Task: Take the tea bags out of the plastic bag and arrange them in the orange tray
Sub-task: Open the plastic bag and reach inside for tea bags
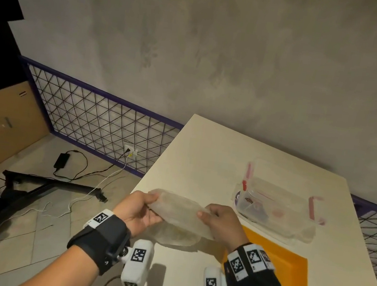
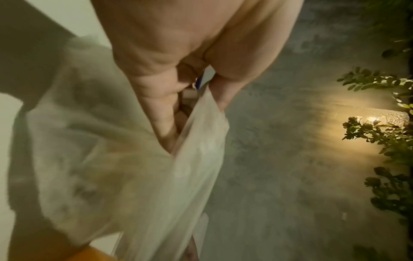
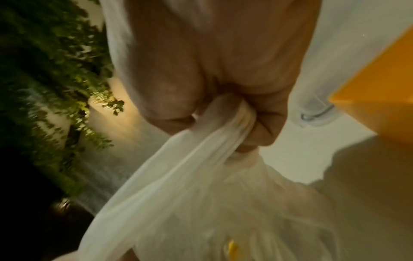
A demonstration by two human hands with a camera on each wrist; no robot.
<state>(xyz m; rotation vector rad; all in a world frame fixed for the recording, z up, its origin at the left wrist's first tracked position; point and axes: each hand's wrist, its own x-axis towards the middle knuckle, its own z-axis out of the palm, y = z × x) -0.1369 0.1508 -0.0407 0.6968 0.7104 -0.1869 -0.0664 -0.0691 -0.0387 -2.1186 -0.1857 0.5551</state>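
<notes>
A cloudy translucent plastic bag [image 1: 177, 216] is stretched between both hands above the near left part of the white table [image 1: 206, 150]. My left hand [image 1: 141, 206] pinches its left edge, and the bag [image 2: 138, 176] hangs from thumb and fingers in the left wrist view. My right hand [image 1: 218, 222] grips the right end, the plastic [image 3: 223, 134] bunched in its fist. A small yellow tag [image 3: 231, 248] shows faintly through the bag; the tea bags themselves are blurred. The orange tray [image 1: 284, 277] lies flat under my right wrist, to the bag's right.
A clear plastic container [image 1: 277, 208] with pink clips stands on the table behind the tray. Left of the table are a tiled floor with cables [image 1: 86, 172], a black stand [image 1: 38, 184] and a purple wire fence [image 1: 94, 115] along the wall.
</notes>
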